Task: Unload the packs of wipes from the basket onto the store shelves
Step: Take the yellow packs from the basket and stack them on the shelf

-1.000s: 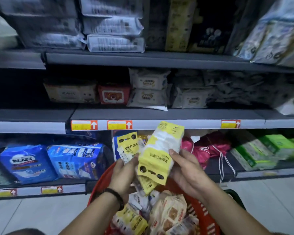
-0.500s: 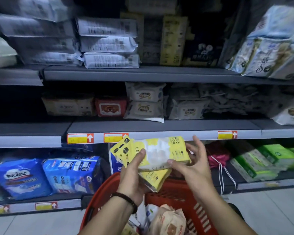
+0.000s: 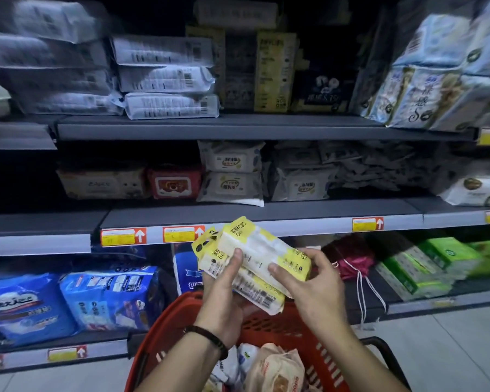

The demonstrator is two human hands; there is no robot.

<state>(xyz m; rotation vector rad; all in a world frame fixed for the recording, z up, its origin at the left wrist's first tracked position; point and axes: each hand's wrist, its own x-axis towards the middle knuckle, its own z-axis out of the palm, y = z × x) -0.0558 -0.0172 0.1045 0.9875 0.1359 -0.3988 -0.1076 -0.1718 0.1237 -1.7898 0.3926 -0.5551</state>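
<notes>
Above the red basket (image 3: 294,332) I hold a stack of yellow-and-white wipe packs (image 3: 255,256), level with the front edge of the middle shelf (image 3: 266,213). My left hand (image 3: 224,295) grips the stack from below, thumb on top. My right hand (image 3: 309,281) pinches the right end of the top pack. More packs lie in the basket, among them a beige one (image 3: 275,369). White wipe packs (image 3: 232,174) are stacked on the middle shelf.
A red pack (image 3: 174,182) and a beige pack (image 3: 102,182) sit left of the white ones. Blue packages (image 3: 68,301) fill the lower shelf on the left, green ones (image 3: 425,264) on the right. Grey stacked packs (image 3: 164,77) occupy the top shelf.
The yellow packs have come up out of the basket and turned from upright to lying flat. Both hands rose with them toward the middle shelf's edge.
</notes>
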